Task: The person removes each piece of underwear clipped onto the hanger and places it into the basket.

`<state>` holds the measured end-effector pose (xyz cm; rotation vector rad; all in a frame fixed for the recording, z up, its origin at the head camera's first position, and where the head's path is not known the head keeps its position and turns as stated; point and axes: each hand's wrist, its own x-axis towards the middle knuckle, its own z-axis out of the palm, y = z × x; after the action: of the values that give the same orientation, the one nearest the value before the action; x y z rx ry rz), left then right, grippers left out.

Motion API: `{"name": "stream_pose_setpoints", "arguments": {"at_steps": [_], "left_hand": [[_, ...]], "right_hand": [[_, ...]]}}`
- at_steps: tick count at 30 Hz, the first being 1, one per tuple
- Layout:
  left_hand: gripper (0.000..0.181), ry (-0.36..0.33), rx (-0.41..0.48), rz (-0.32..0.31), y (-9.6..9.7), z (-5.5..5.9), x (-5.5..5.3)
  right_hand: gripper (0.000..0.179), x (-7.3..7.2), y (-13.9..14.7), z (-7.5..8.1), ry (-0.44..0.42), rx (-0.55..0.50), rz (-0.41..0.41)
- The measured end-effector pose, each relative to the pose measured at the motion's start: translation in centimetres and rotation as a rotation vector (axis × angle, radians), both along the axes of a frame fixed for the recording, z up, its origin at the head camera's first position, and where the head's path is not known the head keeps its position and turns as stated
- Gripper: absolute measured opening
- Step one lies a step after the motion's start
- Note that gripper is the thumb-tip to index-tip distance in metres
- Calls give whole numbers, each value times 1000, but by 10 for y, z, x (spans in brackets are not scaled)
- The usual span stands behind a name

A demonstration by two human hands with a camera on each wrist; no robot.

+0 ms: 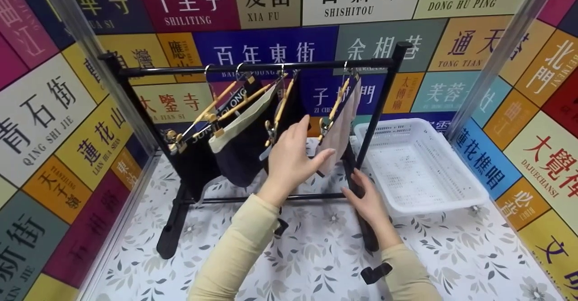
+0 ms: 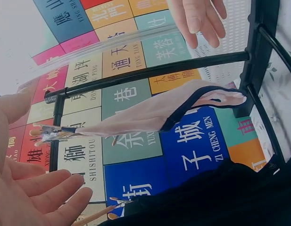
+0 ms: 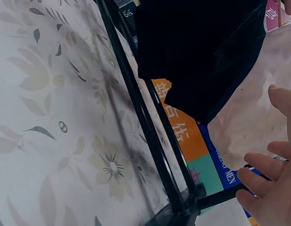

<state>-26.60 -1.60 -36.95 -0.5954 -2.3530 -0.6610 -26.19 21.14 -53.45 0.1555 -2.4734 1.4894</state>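
My left hand [image 1: 291,154] is raised in front of the rack with its fingers extended and thumb apart, holding nothing. Lower and to the right, my right hand [image 1: 368,199] is beside the rack's right leg with its fingers spread; whether it touches the leg I cannot tell. Pale pink shorts [image 1: 341,127] with dark trim hang between the hands, clipped to a wooden hanger [image 1: 336,102]. In the right wrist view my right hand [image 3: 272,176] is near the pink cloth [image 3: 244,103]. Dark shorts with a pale green waistband [image 1: 246,122] and other black garments [image 1: 192,167] hang farther left.
The black garment rack [image 1: 311,66] stands on a flower-patterned white surface [image 1: 316,251]. A white perforated plastic basket [image 1: 451,201] sits right of it. Panels printed with place names [image 1: 271,48] enclose the back and sides. Black straps [image 1: 377,273] are near the wrists.
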Motion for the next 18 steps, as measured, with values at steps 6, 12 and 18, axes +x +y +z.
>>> {"name": "stream_pose_setpoints", "arguments": {"at_steps": [6, 12, 18], "left_hand": [[87, -7, -17, 9, 6, 8, -5], [83, -31, -40, 21, 12, 15, -9], [79, -9, -47, 20, 18, 18, -14]], "right_hand": [[67, -7, 2, 11, 43, -9, -4], [68, -13, 4, 23, 46, 8, -27], [67, -19, 8, 33, 40, -1, -37]]}}
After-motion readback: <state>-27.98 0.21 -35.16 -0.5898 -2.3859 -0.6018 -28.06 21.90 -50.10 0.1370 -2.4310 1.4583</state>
